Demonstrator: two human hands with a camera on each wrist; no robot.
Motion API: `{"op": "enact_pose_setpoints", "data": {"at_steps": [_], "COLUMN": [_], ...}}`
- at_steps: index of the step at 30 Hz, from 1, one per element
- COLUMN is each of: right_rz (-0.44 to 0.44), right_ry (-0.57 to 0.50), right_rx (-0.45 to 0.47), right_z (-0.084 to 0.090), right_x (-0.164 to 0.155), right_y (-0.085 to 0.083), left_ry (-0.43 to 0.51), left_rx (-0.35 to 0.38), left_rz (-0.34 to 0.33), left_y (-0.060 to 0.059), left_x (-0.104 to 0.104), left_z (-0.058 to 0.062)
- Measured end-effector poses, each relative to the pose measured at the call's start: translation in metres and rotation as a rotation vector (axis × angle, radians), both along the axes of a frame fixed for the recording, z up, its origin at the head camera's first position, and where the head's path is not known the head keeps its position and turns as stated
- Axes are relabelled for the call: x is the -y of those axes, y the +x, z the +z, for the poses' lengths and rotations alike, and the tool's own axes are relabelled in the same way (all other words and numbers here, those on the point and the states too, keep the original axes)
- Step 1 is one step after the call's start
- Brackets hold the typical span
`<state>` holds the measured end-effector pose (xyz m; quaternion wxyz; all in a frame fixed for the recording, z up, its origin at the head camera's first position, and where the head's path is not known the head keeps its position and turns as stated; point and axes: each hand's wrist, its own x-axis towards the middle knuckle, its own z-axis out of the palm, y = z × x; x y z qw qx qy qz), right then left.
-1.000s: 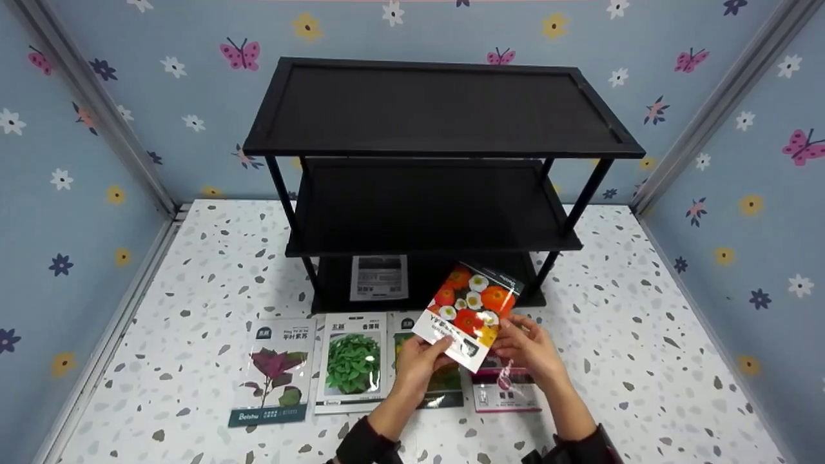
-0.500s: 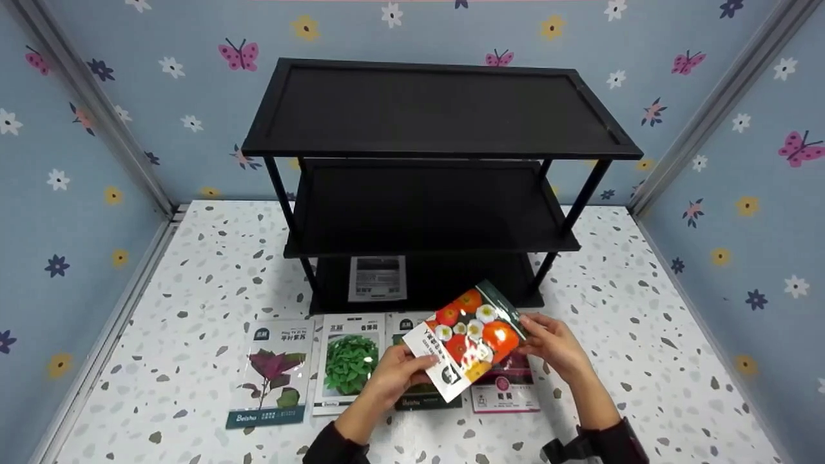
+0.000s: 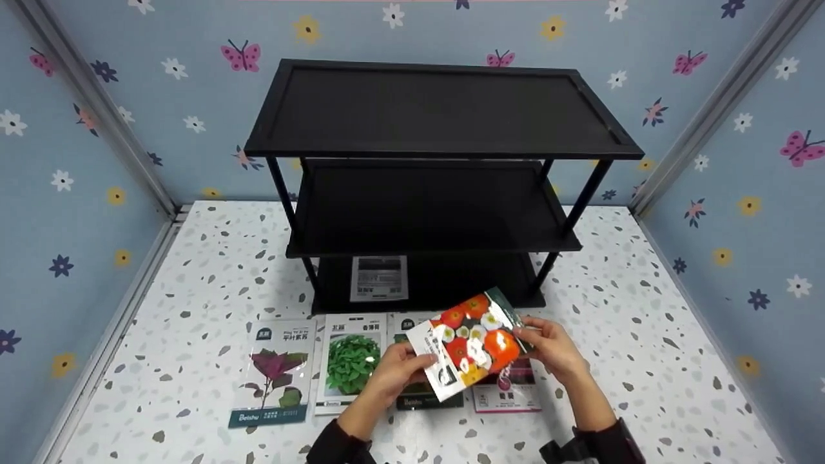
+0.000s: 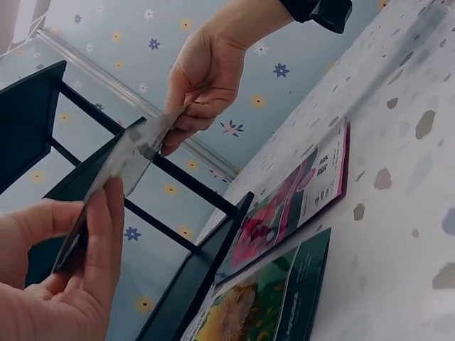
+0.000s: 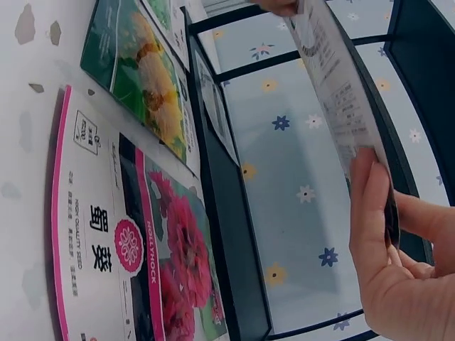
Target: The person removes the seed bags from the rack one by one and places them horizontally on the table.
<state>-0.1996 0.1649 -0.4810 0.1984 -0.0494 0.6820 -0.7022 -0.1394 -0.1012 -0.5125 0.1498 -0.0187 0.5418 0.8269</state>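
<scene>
Between both hands a seed packet (image 3: 475,345) with orange, red and white flowers is held tilted above the table. The left hand (image 3: 394,372) pinches its lower left end, thumb on the printed face. At the opposite, dark green end the right hand (image 3: 555,348) grips it between thumb and fingers. Below it lie a pink hollyhock packet (image 5: 106,241), partly covered in the head view, and a green packet with a yellow flower (image 4: 263,298). Further left are a packet with green leaves (image 3: 353,364) and one with purple leaves (image 3: 274,374).
A black three-tier shelf (image 3: 432,206) stands behind the packets. On its bottom tier, left of middle, lies a grey-white packet (image 3: 379,278). Patterned walls (image 3: 741,212) enclose the speckled white table (image 3: 651,361) at the back and sides.
The flower packet has come down toward me and turned clockwise to a flatter slant. The right hand has shifted from its lower right edge to its dark green end.
</scene>
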Motion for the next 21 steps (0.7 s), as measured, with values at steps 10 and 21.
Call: {"op": "enact_pose_setpoints", "data": {"at_steps": [10, 21], "right_rz": [-0.291, -0.479], "right_ry": [-0.108, -0.251], "right_rx": [0.035, 0.009], "right_z": [0.0, -0.007], "right_x": [0.011, 0.031], "right_y": [0.004, 0.008], "left_ry": [0.14, 0.284], "left_rx": [0.037, -0.034], "left_rz": [0.273, 0.48], "left_y": [-0.008, -0.024], "left_x": [-0.035, -0.075], "left_z": [0.002, -0.036]}}
